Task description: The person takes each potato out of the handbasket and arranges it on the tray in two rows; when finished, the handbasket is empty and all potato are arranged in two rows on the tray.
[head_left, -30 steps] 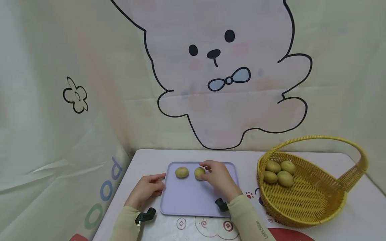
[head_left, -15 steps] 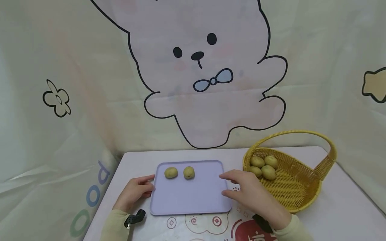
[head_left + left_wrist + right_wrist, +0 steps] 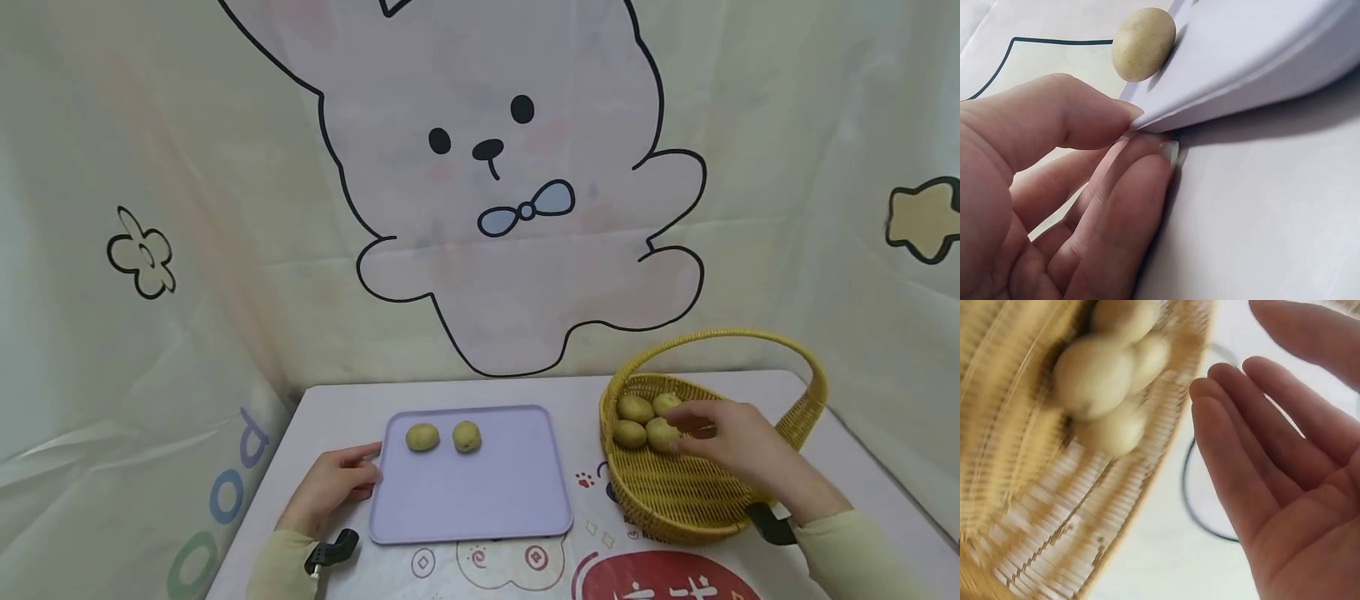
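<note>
A lavender tray (image 3: 472, 500) lies on the table with two potatoes near its far edge, a left potato (image 3: 422, 437) and a right potato (image 3: 467, 436). At the tray's left side, my left hand (image 3: 326, 490) pinches the rim; the left wrist view shows a fingertip above the rim and others below it. My right hand (image 3: 738, 446) reaches over the yellow wicker basket (image 3: 675, 500), thumb and fingers spread. Its fingertips overlap the nearest basket potato (image 3: 662, 435) in the head view. The right wrist view shows an empty palm (image 3: 1310, 531) beside blurred potatoes (image 3: 1094, 378).
The basket's tall handle (image 3: 806, 400) arches over its far side and comes down to the right of my right hand. Behind the white table (image 3: 337, 417) hangs a cloth with a cartoon bear (image 3: 487, 292). A red printed patch (image 3: 660, 579) lies at the front.
My right hand has let go of the right potato on the tray and moved right, over the basket. The left hand stays at the tray's rim. The head view has turned right.
</note>
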Action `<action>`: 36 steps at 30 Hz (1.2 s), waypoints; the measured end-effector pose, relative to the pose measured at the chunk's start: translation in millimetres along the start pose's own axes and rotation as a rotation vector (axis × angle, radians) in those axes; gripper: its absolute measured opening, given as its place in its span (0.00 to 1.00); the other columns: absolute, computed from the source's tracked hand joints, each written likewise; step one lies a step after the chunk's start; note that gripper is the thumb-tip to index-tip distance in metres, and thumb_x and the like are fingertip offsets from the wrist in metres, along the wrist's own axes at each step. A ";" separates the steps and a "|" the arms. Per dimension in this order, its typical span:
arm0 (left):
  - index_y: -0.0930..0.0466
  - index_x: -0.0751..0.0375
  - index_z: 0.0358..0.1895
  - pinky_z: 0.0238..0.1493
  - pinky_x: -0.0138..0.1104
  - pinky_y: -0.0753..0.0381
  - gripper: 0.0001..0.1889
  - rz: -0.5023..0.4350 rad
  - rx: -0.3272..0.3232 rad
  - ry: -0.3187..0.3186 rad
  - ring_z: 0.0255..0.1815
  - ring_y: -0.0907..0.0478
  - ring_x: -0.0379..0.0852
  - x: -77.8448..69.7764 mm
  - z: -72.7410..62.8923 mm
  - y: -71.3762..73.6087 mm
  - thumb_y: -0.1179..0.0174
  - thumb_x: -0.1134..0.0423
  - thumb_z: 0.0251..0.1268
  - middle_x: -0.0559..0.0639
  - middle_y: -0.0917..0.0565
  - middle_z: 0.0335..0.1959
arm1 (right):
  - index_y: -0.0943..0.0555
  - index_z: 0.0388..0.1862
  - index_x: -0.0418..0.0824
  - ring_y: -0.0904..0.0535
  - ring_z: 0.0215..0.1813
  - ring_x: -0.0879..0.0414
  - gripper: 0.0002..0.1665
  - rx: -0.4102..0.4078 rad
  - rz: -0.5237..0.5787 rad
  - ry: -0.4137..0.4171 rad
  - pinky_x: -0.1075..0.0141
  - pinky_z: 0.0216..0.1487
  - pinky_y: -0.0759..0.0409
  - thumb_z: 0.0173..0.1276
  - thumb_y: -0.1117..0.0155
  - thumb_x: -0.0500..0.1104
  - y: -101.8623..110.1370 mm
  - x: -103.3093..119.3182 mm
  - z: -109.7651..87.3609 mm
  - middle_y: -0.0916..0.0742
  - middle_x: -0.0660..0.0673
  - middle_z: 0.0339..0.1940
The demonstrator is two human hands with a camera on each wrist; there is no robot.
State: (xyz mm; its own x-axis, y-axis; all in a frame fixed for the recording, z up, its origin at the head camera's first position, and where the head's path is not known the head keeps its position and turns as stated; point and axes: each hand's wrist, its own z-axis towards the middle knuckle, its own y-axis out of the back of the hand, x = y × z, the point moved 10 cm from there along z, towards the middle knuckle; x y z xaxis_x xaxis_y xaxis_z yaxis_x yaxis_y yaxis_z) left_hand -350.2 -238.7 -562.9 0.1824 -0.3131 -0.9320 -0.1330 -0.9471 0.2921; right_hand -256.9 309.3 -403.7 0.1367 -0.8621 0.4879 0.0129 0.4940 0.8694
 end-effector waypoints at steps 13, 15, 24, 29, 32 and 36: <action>0.17 0.63 0.71 0.39 0.33 0.13 0.32 -0.027 -0.006 0.002 0.37 0.16 0.43 2.0 -1.3 0.4 0.29 0.71 0.59 0.50 0.15 0.38 | 0.14 0.63 0.31 0.15 0.61 0.35 0.29 0.147 0.018 -0.119 0.40 0.58 0.15 0.68 0.22 0.45 -16.8 -49.0 36.3 0.09 0.34 0.56; 0.17 0.63 0.71 0.39 0.33 0.13 0.32 -0.028 -0.003 -0.003 0.37 0.16 0.44 0.7 -1.9 0.3 0.30 0.71 0.59 0.51 0.14 0.38 | 0.14 0.62 0.30 0.15 0.60 0.35 0.29 0.158 0.006 -0.119 0.41 0.56 0.14 0.67 0.22 0.45 -19.0 -50.2 39.4 0.09 0.34 0.56; 0.17 0.62 0.70 0.38 0.32 0.14 0.31 -0.029 -0.003 0.000 0.36 0.17 0.43 -2.5 -1.2 0.7 0.30 0.71 0.59 0.50 0.14 0.37 | 0.13 0.59 0.30 0.15 0.58 0.32 0.29 0.196 -0.050 -0.128 0.38 0.56 0.15 0.63 0.19 0.46 -25.2 -56.6 48.8 0.10 0.31 0.55; 0.16 0.62 0.70 0.38 0.32 0.14 0.32 -0.017 -0.003 -0.003 0.36 0.17 0.43 -3.7 -1.2 0.5 0.30 0.71 0.58 0.50 0.15 0.37 | 0.12 0.56 0.31 0.14 0.56 0.36 0.29 0.199 -0.053 -0.109 0.39 0.56 0.15 0.60 0.17 0.46 -28.0 -56.2 51.7 0.09 0.34 0.52; 0.17 0.63 0.70 0.38 0.32 0.14 0.32 -0.008 -0.002 -0.007 0.36 0.18 0.43 -4.1 -1.9 0.5 0.30 0.71 0.58 0.50 0.15 0.37 | 0.11 0.53 0.33 0.14 0.53 0.41 0.27 0.210 -0.048 -0.091 0.44 0.54 0.15 0.58 0.16 0.46 -32.4 -53.4 54.0 0.08 0.37 0.50; 0.17 0.63 0.70 0.38 0.32 0.14 0.31 -0.010 0.004 -0.008 0.36 0.18 0.42 -4.3 -2.7 0.5 0.31 0.71 0.59 0.50 0.14 0.37 | 0.11 0.51 0.36 0.14 0.51 0.45 0.24 0.221 -0.058 -0.089 0.47 0.52 0.16 0.56 0.16 0.43 -37.1 -51.2 55.2 0.08 0.40 0.48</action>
State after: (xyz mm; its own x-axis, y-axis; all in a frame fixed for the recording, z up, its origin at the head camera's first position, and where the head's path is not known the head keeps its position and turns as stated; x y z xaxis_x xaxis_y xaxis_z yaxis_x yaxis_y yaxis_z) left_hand -348.4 -238.0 -558.2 0.1764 -0.3028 -0.9366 -0.1355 -0.9499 0.2816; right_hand -319.1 328.9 -456.6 0.0538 -0.8997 0.4332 -0.2003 0.4153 0.8873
